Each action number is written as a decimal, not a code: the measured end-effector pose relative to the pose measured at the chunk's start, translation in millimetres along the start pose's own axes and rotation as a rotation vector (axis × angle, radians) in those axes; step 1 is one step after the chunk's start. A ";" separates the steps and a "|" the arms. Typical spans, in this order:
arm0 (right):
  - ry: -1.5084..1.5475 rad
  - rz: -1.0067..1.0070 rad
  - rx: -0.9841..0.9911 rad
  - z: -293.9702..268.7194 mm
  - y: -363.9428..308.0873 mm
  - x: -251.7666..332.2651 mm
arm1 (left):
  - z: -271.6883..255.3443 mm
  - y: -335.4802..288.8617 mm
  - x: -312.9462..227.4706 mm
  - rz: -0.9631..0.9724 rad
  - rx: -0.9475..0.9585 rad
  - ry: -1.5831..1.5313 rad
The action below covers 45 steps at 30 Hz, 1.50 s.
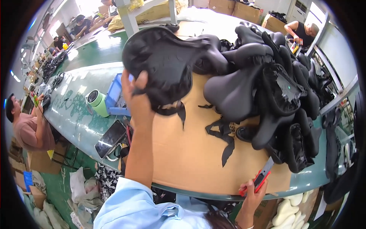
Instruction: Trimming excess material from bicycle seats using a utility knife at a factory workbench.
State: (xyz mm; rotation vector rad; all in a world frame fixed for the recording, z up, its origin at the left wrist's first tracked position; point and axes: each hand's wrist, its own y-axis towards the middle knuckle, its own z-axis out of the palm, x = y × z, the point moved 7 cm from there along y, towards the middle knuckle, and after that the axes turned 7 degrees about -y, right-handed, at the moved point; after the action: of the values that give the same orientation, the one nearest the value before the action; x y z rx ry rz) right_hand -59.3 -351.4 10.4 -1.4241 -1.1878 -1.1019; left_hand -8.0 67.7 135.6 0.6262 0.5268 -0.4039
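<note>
Left fingers (141,79) pinch the black saddle (164,63); right fingers (250,186) grip the red knife (261,179). Its bared blade (268,165), if swung carelessly, could nick the nearby saddle pile (233,95).

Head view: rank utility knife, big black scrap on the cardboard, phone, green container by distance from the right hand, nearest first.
1. utility knife: held in the right hand.
2. big black scrap: on the cardboard, ahead and left.
3. phone: on the bench, well left.
4. green container: also left, beyond the phone.
</note>
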 end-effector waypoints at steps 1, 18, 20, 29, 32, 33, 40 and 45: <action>-0.002 0.020 -0.012 1.0 -0.7 -0.7 | -14.7 -12.2 3.6 -0.186 0.006 -0.027; -0.664 -0.304 0.052 4.5 -7.2 49.7 | 46.5 -238.0 -48.1 -0.821 1.744 0.594; -0.698 -0.437 0.215 47.6 -1.4 71.5 | 52.1 -254.4 -33.2 -0.768 1.752 0.692; -0.838 -0.523 0.242 76.7 15.8 62.7 | 48.7 -221.4 58.9 -0.427 0.706 1.183; -0.685 -0.550 0.277 79.7 7.9 66.3 | 46.9 -215.8 54.6 -0.490 0.591 1.136; -0.737 -0.625 0.251 82.5 7.1 66.6 | 48.9 -215.4 54.5 -0.578 0.578 1.123; -0.414 -0.258 0.344 70.3 33.2 47.8 | 43.6 -219.1 60.0 -0.502 0.620 1.066; -0.314 -0.236 0.367 65.9 29.4 44.0 | 45.7 -226.1 66.4 -0.673 0.566 1.067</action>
State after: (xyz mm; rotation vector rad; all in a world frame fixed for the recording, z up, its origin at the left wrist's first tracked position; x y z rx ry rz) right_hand -20.5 -282.7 40.6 -1.2167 -1.7204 -0.7743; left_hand -53.7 -142.3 28.5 1.2103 1.7000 -0.8654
